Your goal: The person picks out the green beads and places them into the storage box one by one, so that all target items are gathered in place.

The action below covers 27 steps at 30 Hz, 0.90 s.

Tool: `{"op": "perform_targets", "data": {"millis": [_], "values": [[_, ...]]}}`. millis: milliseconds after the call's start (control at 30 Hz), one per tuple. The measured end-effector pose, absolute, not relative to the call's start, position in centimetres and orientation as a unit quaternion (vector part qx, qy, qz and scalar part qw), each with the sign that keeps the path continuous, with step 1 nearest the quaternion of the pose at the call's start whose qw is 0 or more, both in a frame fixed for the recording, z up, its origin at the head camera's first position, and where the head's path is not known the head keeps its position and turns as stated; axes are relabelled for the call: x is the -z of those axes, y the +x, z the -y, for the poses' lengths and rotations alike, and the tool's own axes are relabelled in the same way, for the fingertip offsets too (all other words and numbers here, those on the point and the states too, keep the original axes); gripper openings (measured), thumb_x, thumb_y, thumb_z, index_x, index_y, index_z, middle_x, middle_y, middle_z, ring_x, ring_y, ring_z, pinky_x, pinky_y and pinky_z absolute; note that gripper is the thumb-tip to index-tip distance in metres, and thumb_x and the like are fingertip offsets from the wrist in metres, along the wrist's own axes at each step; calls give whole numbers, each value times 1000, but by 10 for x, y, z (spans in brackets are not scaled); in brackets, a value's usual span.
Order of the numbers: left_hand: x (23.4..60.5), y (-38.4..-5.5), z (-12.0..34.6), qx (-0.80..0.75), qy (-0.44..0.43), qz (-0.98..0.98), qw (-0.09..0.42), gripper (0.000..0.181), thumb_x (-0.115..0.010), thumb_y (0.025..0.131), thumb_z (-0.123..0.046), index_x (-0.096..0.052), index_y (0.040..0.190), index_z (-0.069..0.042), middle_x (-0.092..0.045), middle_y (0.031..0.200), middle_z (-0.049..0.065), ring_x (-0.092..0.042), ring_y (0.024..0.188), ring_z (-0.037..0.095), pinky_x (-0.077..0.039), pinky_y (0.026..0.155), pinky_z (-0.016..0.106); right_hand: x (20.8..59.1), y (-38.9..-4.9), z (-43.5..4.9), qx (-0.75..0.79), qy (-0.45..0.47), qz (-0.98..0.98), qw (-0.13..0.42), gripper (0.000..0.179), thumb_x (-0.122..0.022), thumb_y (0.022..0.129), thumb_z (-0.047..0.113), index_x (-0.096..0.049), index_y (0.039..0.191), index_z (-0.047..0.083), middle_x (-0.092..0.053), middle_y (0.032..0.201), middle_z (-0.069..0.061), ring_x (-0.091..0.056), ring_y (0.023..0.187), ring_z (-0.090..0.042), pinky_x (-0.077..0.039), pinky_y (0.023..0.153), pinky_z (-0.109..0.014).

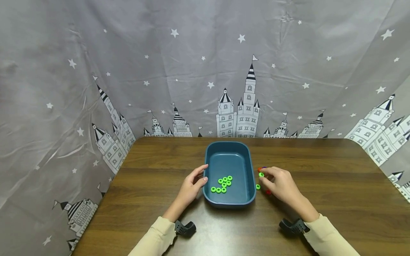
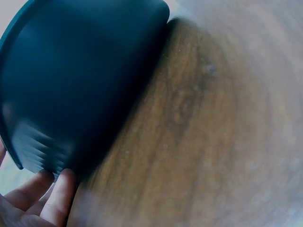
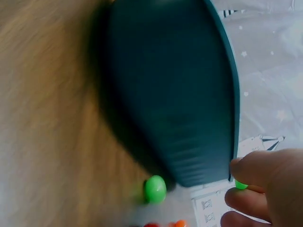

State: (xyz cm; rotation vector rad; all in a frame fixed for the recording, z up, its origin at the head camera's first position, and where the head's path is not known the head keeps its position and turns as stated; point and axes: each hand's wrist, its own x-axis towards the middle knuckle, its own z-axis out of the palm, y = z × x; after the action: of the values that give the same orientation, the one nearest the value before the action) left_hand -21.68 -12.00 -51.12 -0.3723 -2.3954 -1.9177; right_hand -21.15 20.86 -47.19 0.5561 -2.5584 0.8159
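A dark blue rectangular bin [image 1: 229,147] stands on the wooden table, with several green rings [image 1: 224,185] lying on its floor. My left hand [image 1: 192,185] holds the bin's left wall, thumb and forefinger at the rim; other fingertips touch the outer wall in the left wrist view. Beside the right wall, my right hand [image 1: 282,183] pinches a green ring [image 3: 241,185] between thumb and forefinger. Close to this hand lie another green ring [image 1: 258,186], a red piece [image 1: 268,192], an orange piece [image 1: 259,169] and a purple piece [image 1: 264,167], partly hidden by fingers.
The brown wooden table [image 1: 160,160] reaches back to a grey curtain [image 1: 192,71] printed with castles and stars. Both wrists wear a black band; the right band [image 1: 293,226] sits just above the table's front part.
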Motion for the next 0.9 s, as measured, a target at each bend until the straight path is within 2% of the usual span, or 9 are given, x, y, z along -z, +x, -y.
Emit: {"op": "perform_targets", "data": {"millis": [167,267,567,733,900], "values": [[511,-217,120,621,-120,774,27,45,-62,98,-6,-58,143,-8,-61,141,23,-62,126,41,-50,95,22,466,-217,-196,-300,213,894,255,19,-82,78,1,-78,97,2,-72,78,-4,-62,66,-13,-53,61,-29],[511,-217,120,621,-121,774,25,45,-62,98,-7,-58,143,-8,-62,141,22,-62,125,41,-50,95,22,463,-220,-187,-308,217,888,264,20,-83,78,2,-78,98,2,-72,78,-5,-62,66,-14,-53,60,-29],[511,-217,121,615,-122,779,27,44,-61,98,-7,-58,143,-8,-61,141,23,-61,128,41,-52,101,38,451,-224,-157,-324,236,886,236,22,-82,80,4,-78,101,0,-73,83,-7,-64,68,-16,-54,61,-29],[512,-218,122,610,-135,780,34,44,-60,99,-7,-57,143,-5,-60,141,25,-60,128,42,-53,101,41,447,-226,-139,-328,244,889,205,20,-80,84,7,-78,102,2,-75,90,-9,-67,72,-22,-57,65,-32],[511,-217,121,613,-128,779,29,44,-61,99,-7,-58,143,-7,-60,142,23,-59,130,41,-50,105,50,448,-230,-128,-326,250,894,177,19,-79,86,9,-78,103,2,-76,94,-8,-67,73,-18,-56,65,-29]]}}
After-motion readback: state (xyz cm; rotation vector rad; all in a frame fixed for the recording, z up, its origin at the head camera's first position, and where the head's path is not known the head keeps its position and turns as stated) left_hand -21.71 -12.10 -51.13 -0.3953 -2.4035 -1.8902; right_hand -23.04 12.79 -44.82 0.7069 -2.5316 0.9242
